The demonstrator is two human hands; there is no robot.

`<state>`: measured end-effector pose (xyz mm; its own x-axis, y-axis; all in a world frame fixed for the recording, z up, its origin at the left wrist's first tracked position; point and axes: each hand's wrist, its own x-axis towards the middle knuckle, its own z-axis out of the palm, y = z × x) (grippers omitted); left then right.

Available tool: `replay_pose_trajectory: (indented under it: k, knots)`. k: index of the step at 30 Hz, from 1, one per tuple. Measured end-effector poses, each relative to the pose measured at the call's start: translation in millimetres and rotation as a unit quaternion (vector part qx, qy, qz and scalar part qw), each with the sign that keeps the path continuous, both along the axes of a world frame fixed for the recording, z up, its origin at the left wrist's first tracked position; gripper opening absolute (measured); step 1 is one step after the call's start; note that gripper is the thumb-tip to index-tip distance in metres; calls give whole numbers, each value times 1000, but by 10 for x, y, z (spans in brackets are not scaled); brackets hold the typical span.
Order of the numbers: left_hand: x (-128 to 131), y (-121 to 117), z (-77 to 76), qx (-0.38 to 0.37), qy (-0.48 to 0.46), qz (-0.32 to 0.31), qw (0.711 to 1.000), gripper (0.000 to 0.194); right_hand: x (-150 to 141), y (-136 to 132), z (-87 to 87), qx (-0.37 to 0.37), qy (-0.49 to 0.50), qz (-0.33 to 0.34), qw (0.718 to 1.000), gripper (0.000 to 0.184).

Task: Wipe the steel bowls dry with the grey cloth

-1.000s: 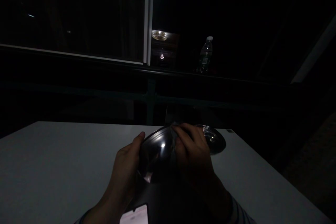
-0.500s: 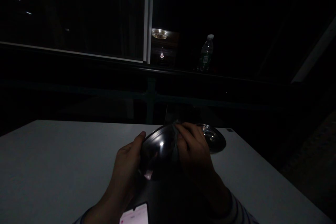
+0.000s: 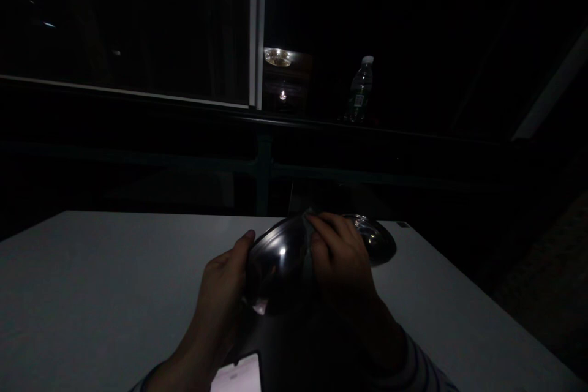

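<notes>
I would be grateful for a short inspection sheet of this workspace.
Surface: white table, dimly lit
Things: metal bowl, held tilted; what looks like a cloth; second metal bowl on the table
Clutter: lit phone, partly in view
Hands: left hand grips the metal bowl; right hand holds the cloth against it
Cables: nothing seen
Surroundings: plastic bottle and window frame beyond, mostly dark

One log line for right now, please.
left hand: holding metal bowl | right hand: pressing cloth-like piece against it | second bowl: on table
</notes>
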<state>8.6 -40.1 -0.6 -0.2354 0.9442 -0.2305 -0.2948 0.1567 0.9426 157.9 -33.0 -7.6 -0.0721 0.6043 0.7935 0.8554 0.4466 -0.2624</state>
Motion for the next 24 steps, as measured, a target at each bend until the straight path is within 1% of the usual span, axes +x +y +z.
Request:
replay_pose_trajectory:
  k: [2,7,10,12,15,17,19,21,24]
  knots:
    - [5,13,-22,-1,-1,-6,1000,35,-16,-5,0,-1,8,5,1000,34]
    - [18,21,-33,-5,-1,-20,1000,35,-40,-8,5,26,-12,54,998,32]
    - [18,2,-3,-10,-11,-25,1000,32,-6,23,-12,10,18,49,999,33]
    - [13,-5,8,-11,-8,-29,999,32,-10,35,-37,18,17,40,999,34]
    - [1,-1,-5,-3,-1,-43,999,35,-106,-1,-89,79,-46,52,994,30]
    - [-9,9,-26,1,-5,-52,999,36,-204,-57,-124,108,-112,78,985,28]
    - [-20,22,-49,-2,-21,-42,999,38,-282,-115,-154,101,-175,104,974,29]
    - [-32,36,-72,-3,-52,-33,998,42,-316,-149,-178,84,-211,124,966,31]
    - [-48,58,-101,11,-87,-35,996,45,-276,-121,-198,109,-204,130,964,31]
